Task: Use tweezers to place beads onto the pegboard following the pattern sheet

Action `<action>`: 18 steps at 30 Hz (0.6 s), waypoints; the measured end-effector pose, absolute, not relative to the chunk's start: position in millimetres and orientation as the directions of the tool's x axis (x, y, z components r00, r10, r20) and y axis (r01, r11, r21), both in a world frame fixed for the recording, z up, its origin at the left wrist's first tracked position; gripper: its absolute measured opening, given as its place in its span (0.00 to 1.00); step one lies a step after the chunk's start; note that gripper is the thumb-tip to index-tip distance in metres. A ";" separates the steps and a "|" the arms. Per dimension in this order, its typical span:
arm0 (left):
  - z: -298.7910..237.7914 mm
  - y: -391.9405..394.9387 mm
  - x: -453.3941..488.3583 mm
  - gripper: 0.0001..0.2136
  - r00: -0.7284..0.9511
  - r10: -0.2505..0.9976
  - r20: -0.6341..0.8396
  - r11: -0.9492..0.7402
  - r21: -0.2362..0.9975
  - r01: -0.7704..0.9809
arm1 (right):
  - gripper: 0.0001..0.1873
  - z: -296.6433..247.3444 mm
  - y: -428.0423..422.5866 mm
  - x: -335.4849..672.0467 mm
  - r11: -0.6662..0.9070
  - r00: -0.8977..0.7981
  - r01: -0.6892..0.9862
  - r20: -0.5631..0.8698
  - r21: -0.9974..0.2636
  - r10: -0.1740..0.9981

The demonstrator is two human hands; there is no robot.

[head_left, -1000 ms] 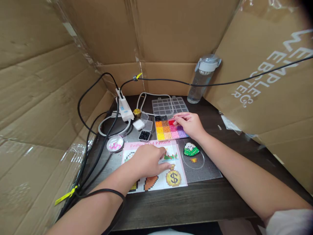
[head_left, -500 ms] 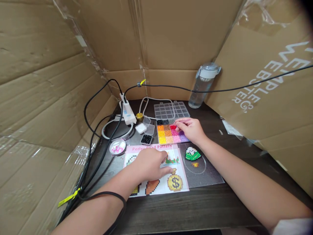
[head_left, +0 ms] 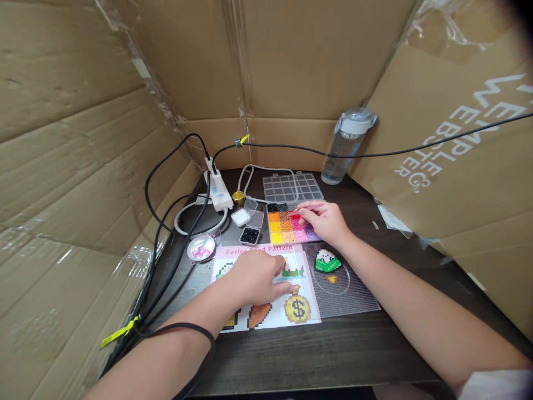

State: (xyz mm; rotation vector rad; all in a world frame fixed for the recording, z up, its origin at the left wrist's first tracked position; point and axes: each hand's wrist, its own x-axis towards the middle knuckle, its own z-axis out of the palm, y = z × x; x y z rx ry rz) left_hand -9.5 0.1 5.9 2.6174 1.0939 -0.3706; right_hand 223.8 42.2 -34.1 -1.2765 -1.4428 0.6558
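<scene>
Pink tweezers (head_left: 313, 208) are pinched in the right hand's (head_left: 331, 222) grip, long axis pointed left over the bead tray (head_left: 287, 244), nearer than the left hand (head_left: 256, 278), thumb and forefinger spread over the pattern sheet (head_left: 277, 322).

I see the bead box (head_left: 287, 243) lying flat and uncovered, its square compartments filled with black, orange, yellow, brown, red, pink and purple beads. Over this box, the slim pink tweezers (head_left: 313, 208) point leftward near the red and brown compartments. In front of the box, the printed pattern sheet (head_left: 278, 320) lies flat, partly hidden, showing pixel drawings.
</scene>
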 end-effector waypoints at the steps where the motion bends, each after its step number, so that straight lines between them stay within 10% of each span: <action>1: 5.8 0.1 -9.8 0.23 0.682 0.649 -0.338 -0.675 0.156 0.721 | 0.18 -34.5 42.4 223.8 0.283 0.128 0.353 0.346 -0.892 0.930; 18: 3.9 1.9 -12.6 0.22 0.686 0.659 -0.310 -0.677 0.153 0.720 | 0.16 -36.7 44.6 224.7 0.234 0.141 0.261 0.277 -0.937 0.951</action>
